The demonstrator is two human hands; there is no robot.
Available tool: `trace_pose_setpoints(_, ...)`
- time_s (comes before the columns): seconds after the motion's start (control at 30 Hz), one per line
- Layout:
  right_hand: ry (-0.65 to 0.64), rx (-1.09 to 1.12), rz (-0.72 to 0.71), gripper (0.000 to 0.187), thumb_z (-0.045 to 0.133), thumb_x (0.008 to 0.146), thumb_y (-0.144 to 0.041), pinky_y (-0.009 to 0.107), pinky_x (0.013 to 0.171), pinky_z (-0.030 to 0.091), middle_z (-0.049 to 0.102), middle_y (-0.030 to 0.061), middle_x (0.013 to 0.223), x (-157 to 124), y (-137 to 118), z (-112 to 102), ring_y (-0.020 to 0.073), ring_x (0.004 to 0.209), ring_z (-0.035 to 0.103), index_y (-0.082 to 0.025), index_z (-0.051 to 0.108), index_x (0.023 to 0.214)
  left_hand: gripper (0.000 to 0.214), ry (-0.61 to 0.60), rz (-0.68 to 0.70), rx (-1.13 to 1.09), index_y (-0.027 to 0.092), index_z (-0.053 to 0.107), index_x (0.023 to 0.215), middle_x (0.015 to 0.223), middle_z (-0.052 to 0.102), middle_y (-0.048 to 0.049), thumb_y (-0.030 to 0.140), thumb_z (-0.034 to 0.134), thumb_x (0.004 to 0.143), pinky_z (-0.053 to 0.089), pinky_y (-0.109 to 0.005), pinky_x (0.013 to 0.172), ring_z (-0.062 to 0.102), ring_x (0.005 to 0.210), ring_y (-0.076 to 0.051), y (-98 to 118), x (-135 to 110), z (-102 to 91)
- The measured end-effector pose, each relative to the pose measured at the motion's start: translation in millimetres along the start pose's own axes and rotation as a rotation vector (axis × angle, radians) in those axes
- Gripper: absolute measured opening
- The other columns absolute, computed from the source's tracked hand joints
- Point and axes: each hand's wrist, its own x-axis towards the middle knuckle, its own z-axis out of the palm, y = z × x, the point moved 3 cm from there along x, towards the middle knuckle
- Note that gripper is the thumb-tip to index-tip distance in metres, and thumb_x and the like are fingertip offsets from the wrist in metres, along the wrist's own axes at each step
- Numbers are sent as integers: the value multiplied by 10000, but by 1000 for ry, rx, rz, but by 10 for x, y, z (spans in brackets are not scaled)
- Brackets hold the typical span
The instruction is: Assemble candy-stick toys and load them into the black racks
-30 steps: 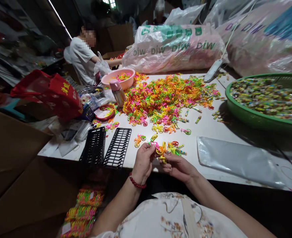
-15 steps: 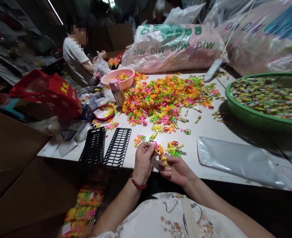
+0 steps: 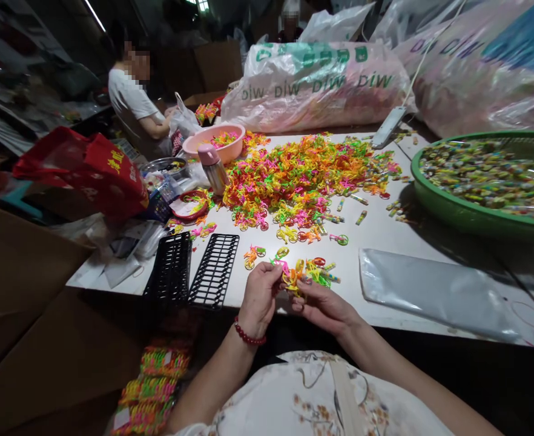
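Bright plastic pieces [image 3: 287, 274] between my hands, at the table's [image 3: 260, 236] near edge.
Left hand [image 3: 258, 293] pinches the pink part, thumb against forefinger; right hand [image 3: 324, 304] pinches the yellow-orange side. Beyond, a loose pile [image 3: 301, 175]; black racks [image 3: 213, 269] leftward, green basket [image 3: 471, 212] rightward.

On the table [image 3: 376, 233], a heap of toy bicycles [image 3: 303, 175] covers the middle, with a basin [image 3: 236, 148] and a thermos [image 3: 215, 174] at its left and a plastic sack [image 3: 321, 94] behind. In front of it, the left hand [image 3: 260, 292] and right hand [image 3: 325, 306] sit between grid trays [image 3: 169, 266] on the left and plastic bags [image 3: 430, 293] on the right. Behind those bags stands a colander [image 3: 485, 212] of small tubes [image 3: 489, 175], with a power strip [image 3: 388, 127] near the sack
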Motion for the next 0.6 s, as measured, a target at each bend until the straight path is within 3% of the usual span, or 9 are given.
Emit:
trace_pose_setpoints(0.23, 8, -124, -5, 225, 805, 706, -194, 242, 665, 477, 649, -3, 792, 6, -34, -12, 88, 659, 575, -144, 666, 875, 288, 11, 104, 159, 153, 524, 669, 568, 544, 51, 282, 774, 612, 357, -197, 559, 467, 527, -55, 16, 20, -11)
trace_pose_setpoints(0.47, 0, -212, -1, 295, 820, 696, -231, 229, 653, 460, 651, -5, 817, 12, -33, 46, 72, 635, 556, -141, 682, 941, 275, -32, -63, 141, 155, 512, 609, 531, 524, 43, 265, 762, 573, 354, -201, 523, 463, 493, -62, 37, 43, -21)
trace_pose_setpoints(0.6, -2, -291, -49, 304, 821, 690, -248, 243, 691, 457, 643, -11, 822, 12, -35, 48, 82, 669, 548, -161, 685, 947, 269, -78, -87, 209, 159, 507, 596, 530, 524, 41, 230, 762, 546, 350, -200, 502, 466, 485, -67, 92, 90, -46)
